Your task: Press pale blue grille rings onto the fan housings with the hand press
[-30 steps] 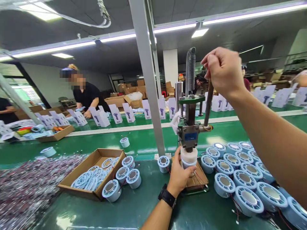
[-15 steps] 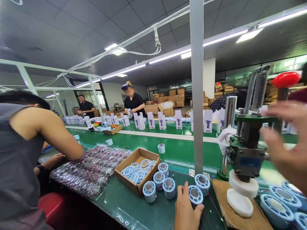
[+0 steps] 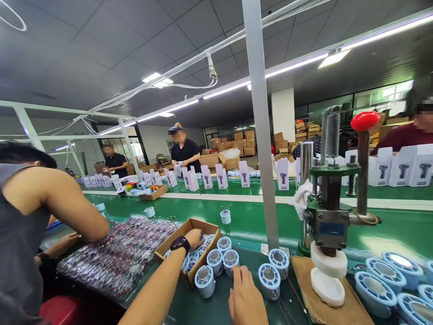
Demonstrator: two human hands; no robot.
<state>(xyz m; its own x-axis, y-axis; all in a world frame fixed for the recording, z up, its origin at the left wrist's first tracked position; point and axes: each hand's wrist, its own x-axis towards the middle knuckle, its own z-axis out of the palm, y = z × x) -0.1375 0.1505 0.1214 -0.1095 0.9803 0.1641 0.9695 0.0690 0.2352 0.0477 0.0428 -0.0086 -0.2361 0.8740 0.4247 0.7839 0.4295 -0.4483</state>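
Note:
My left hand (image 3: 194,238), with a dark watch on its wrist, reaches into a cardboard box (image 3: 158,253) of light-blue slotted rings (image 3: 193,258). Its fingers curl down among the rings, and their tips are hidden. My right hand (image 3: 248,295) is open over the green bench, fingers stretched forward at the near right side of a light-blue round motor housing (image 3: 231,262) with a metal centre. Whether they touch it I cannot tell. Several like housings stand beside the box, and two more (image 3: 269,280) stand to the right of my right hand, with thin wires trailing.
A hand press (image 3: 331,228) with a red-knobbed lever (image 3: 365,121) and white pads stands on cardboard at right. More housings (image 3: 375,289) lie beyond it. A grey post (image 3: 259,113) rises at the bench edge. A co-worker (image 3: 20,234) sits left by a wired-parts pile (image 3: 115,257).
My left hand has left the housing near the press and gone into the box of rings. My right hand has come down from beside the press lever to the housings. The view shifted slightly.

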